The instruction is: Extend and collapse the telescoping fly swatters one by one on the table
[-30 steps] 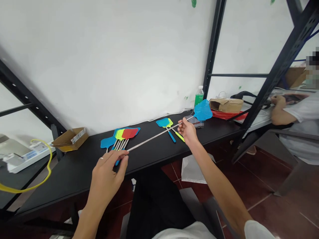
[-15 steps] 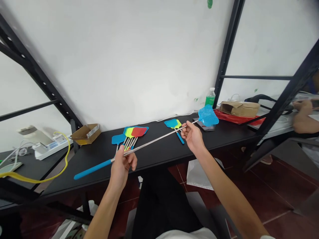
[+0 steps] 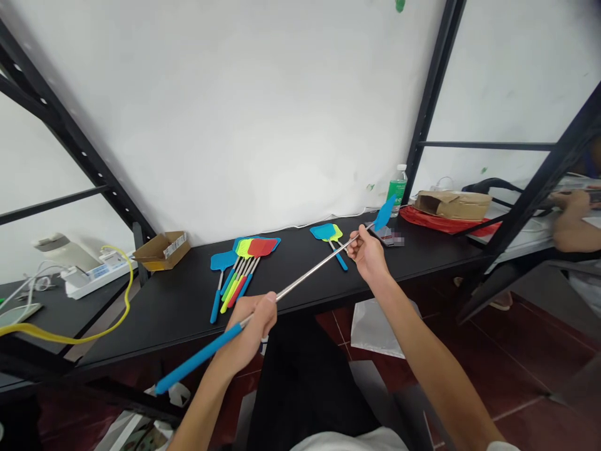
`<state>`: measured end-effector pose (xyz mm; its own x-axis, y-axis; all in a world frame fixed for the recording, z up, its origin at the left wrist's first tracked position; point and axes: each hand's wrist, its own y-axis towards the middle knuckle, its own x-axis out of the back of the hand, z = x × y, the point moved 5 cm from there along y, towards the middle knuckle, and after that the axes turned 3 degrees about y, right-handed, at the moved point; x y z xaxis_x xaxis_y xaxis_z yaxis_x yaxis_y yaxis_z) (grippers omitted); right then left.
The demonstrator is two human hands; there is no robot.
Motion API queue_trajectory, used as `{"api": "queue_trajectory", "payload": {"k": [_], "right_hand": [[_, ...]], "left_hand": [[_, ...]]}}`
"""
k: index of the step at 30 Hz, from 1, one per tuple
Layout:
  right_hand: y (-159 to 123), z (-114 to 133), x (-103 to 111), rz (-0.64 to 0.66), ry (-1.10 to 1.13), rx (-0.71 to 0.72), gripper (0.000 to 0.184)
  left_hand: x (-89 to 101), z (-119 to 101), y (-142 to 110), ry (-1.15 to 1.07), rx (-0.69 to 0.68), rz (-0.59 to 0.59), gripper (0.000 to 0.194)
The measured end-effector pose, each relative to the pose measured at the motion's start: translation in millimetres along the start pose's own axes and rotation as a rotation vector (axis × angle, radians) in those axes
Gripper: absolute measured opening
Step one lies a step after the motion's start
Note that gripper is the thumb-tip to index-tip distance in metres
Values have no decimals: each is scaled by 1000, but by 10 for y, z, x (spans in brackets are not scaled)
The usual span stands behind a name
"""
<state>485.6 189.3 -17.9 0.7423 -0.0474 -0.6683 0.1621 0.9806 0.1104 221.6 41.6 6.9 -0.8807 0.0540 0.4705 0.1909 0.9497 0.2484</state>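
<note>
A long fly swatter with a blue handle, a thin metal shaft and a blue head slants across in front of me, above the black shelf's front edge. My left hand is closed round the shaft just above the handle. Close to the head, my right hand pinches the shaft between thumb and fingers. The head is turned nearly edge-on. Behind my left hand lies a group of fly swatters in blue, yellow-green and red. Two more swatters, blue and yellow-green, lie near my right hand.
On the black shelf stand a small open carton and a bottle with a green label. A phone lies near the bottle. A power strip with a yellow cable is at left. Another person's arm shows at far right.
My left hand has slid up the shaft and turned palm down, and the handle end has dropped lower. The swatter head has rotated from facing me to nearly edge-on.
</note>
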Motion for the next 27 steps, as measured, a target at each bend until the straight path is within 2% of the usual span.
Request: {"api": "queue_trajectory", "payload": {"k": [5, 11, 14, 19, 23, 27], "right_hand": [[126, 88, 190, -83, 76, -13, 39], [252, 311, 491, -221, 116, 1, 40], [304, 380, 615, -245, 127, 9, 41], [379, 450, 875, -356, 145, 24, 39], [434, 496, 1017, -368, 146, 47, 38], [456, 506, 1083, -387, 143, 54, 38]], "left_hand": [[-108, -93, -90, 61, -31, 23, 51], [3, -83, -89, 55, -41, 48, 57], [108, -74, -86, 52, -50, 38, 58], [331, -11, -111, 53, -61, -3, 59], [548, 149, -110, -4, -52, -37, 57], [814, 369, -94, -149, -10, -153, 55]]}}
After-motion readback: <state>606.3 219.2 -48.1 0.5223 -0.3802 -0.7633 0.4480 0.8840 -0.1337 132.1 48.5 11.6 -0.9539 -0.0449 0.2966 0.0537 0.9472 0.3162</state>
